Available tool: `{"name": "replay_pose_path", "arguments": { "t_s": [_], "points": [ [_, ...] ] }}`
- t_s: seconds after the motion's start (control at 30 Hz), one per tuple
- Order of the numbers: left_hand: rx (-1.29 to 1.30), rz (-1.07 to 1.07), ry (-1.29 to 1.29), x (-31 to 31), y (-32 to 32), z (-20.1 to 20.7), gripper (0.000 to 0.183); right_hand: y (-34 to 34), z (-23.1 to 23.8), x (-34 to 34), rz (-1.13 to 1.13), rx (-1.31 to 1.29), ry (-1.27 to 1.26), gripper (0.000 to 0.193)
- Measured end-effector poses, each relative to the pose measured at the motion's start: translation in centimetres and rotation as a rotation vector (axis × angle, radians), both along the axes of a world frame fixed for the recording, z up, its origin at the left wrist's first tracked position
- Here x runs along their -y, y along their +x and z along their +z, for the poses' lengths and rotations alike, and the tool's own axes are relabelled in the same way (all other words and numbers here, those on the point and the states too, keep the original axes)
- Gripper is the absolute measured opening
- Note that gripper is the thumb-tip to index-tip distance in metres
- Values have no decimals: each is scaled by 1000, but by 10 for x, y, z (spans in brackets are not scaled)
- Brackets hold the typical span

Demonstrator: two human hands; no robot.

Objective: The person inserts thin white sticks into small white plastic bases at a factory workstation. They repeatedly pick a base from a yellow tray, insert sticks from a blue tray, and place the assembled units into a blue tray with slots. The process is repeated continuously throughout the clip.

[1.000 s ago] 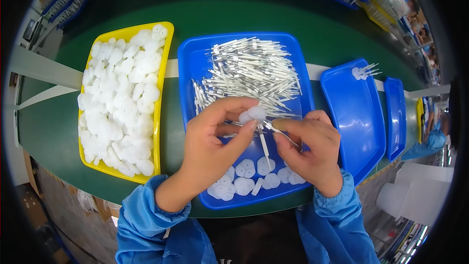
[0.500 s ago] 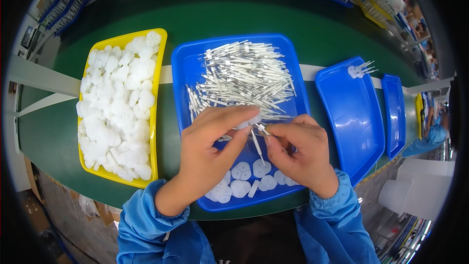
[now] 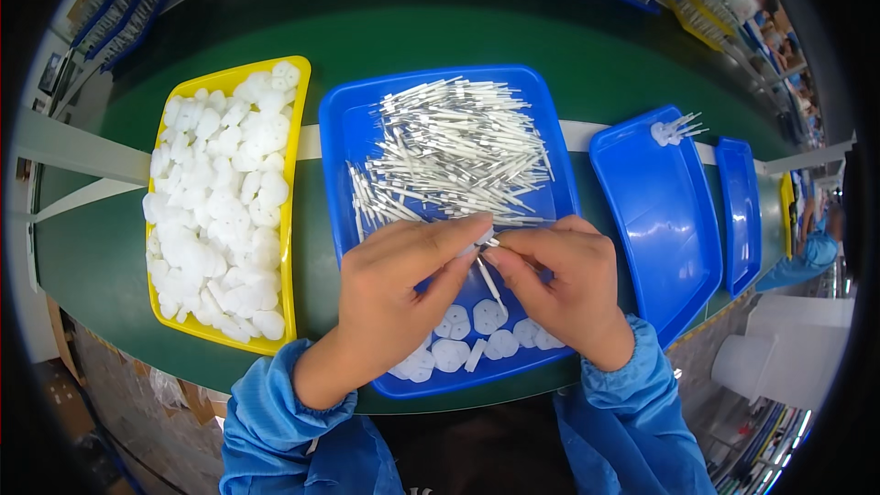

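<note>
Discs (image 3: 449, 355) lie along the near end of a blue tray (image 3: 353, 128); above it, fingers (image 3: 442, 238) of the left hand (image 3: 385, 289) pinch a white disc (image 3: 485, 237), a stick (image 3: 492, 284) hanging below, while the right hand (image 3: 576, 284) pinches another stick (image 3: 493, 243). Loose sticks (image 3: 458, 142) pile beyond.

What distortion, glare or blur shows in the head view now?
Head view: fisheye distortion bows the front edge of the green table; head view: white discs in the yellow tray look bright, outlines merging; head view: faint glare spots the blue tray beside the right hand; head view: details between the fingers are too small to tell.
</note>
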State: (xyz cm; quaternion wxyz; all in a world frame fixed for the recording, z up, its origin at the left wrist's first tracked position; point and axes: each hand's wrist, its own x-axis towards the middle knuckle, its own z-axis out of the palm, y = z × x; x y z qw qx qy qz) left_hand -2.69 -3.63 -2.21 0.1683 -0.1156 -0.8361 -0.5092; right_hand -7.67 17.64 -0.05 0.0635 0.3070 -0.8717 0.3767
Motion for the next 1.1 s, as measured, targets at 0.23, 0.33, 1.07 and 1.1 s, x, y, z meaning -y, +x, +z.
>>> {"name": "replay_pose_path", "arguments": {
  "t_s": [0.23, 0.33, 1.07, 1.1],
  "points": [
    [42, 29, -29, -4, 5, 0, 44, 5, 6, 4, -40, -298, 181, 12],
    [81, 24, -14, -4, 6, 1, 44, 2, -2, 4, -14, -271, 112, 12],
    [145, -17, 202, 0, 1, 1, 52, -3, 5, -11, 135, -412, 77, 47],
    [146, -21, 199, 1, 2, 1, 52, -3, 0, -12, 132, -427, 81, 48]
  ]
}}
